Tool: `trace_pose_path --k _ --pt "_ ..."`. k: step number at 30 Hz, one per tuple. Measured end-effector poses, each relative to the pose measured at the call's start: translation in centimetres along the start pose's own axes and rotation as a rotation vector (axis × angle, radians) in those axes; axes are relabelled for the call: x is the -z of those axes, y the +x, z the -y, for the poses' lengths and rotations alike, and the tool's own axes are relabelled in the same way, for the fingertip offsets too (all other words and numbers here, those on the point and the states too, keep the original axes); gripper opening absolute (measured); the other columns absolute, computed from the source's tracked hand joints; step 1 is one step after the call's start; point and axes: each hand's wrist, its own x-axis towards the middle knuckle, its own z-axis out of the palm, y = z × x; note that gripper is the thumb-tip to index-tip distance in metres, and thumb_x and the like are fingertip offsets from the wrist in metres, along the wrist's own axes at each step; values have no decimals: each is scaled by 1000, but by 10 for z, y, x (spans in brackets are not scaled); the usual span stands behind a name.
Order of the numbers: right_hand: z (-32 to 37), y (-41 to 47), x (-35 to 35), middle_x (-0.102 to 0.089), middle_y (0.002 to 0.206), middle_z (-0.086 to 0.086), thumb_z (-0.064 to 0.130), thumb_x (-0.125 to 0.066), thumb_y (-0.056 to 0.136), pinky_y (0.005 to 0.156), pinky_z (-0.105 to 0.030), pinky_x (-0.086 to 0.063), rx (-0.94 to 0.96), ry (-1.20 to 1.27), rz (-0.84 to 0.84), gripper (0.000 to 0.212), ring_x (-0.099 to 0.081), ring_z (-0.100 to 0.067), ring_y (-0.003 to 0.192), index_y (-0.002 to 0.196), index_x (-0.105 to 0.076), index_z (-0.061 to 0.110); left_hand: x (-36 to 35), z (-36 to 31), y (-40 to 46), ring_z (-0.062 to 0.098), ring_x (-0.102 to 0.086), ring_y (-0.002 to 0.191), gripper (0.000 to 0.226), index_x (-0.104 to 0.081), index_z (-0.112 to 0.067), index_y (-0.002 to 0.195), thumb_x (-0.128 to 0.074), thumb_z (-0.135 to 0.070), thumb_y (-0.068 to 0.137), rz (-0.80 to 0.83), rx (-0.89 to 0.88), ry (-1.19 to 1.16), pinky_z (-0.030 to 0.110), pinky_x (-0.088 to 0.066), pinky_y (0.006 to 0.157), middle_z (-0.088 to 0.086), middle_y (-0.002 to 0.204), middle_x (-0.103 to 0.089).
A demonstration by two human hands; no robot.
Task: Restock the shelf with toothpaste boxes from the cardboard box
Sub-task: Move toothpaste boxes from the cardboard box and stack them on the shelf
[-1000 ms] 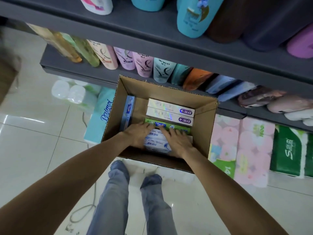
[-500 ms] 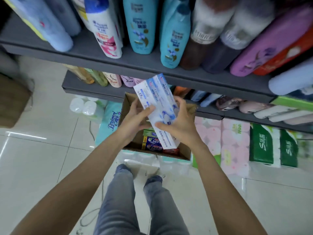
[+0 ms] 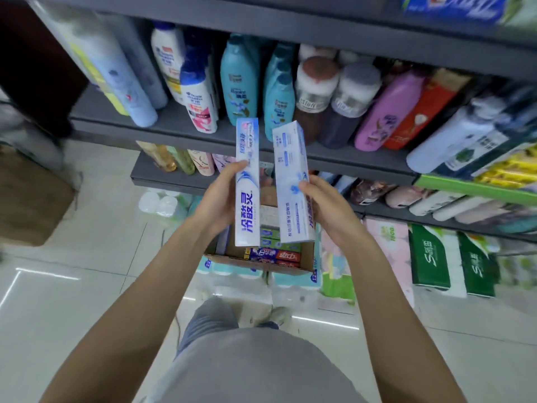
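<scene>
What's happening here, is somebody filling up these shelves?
Yes. A person stands facing grey shop shelves lined with shampoo bottles. The left hand grips one long white-and-blue toothpaste box, and the right hand grips a second white-and-blue toothpaste box. Both are held upright and apart, above an open brown cardboard box that has more toothpaste boxes inside. Neither held box is on a shelf yet.

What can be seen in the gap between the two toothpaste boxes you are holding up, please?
In the head view, the left box and right box stand apart; through the gap show shelf edges and the cardboard box.
</scene>
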Motion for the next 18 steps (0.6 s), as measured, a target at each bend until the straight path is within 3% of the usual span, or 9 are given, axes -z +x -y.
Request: trace_pose_path --k 2,5,7,10,12,14,18 --pt "1 -5 9 -67 109 -5 26 -56 92 77 -30 -48 -8 3 -18 20 -65 -15 89 109 -60 16 2 -6 -4 23 -59 73 42 -50 -9 125 -44 -35 92 -14 -21 -26 31 -50 70 13 91 -60" --pt "8 -16 17 -66 103 -5 19 -52 95 67 -24 -50 14 7 -10 24 -65 -10 80 118 -52 10 3 -12 -9 22 -62 70 37 -56 -16 120 -45 -39 94 -77 -23 3 29 -54 63 10 86 -67" --pt "13 -22 20 -66 100 0 15 -54 94 71 -27 -55 46 29 -7 27 -66 -11 83 119 -46 14 -1 -12 -11 24 -65 68 37 -60 -18 116 -48 -43 93 -111 -2 34 31 -54 62 9 82 -72" --pt "22 -26 18 -62 113 0 20 -63 88 84 -33 -55 124 -27 -5 47 -64 -17 100 127 -37 24 -17 -7 -12 24 -67 65 38 -65 -17 106 -51 -48 90 -157 45 113 32 -54 62 11 81 -73" --pt "26 -28 11 -60 115 4 23 -68 85 77 -24 -55 158 -85 -30 60 -64 -10 99 130 -30 29 -31 -3 -13 22 -70 69 39 -63 -18 109 -51 -50 90 -136 30 188 32 -55 63 9 87 -73" --pt "28 -26 5 -60 106 13 27 -70 83 71 -15 -51 211 -181 -67 71 -62 2 91 135 -22 30 -41 3 -12 21 -72 79 39 -57 -19 118 -55 -44 89 -49 -38 291 34 -57 68 7 97 -73" --pt "35 -17 2 -61 124 -1 42 -61 87 75 -19 -46 276 -483 -57 80 -60 -16 108 145 -10 26 -51 1 -15 13 -71 73 31 -55 -23 111 -68 -19 83 60 -114 403 26 -58 63 -2 88 -74"
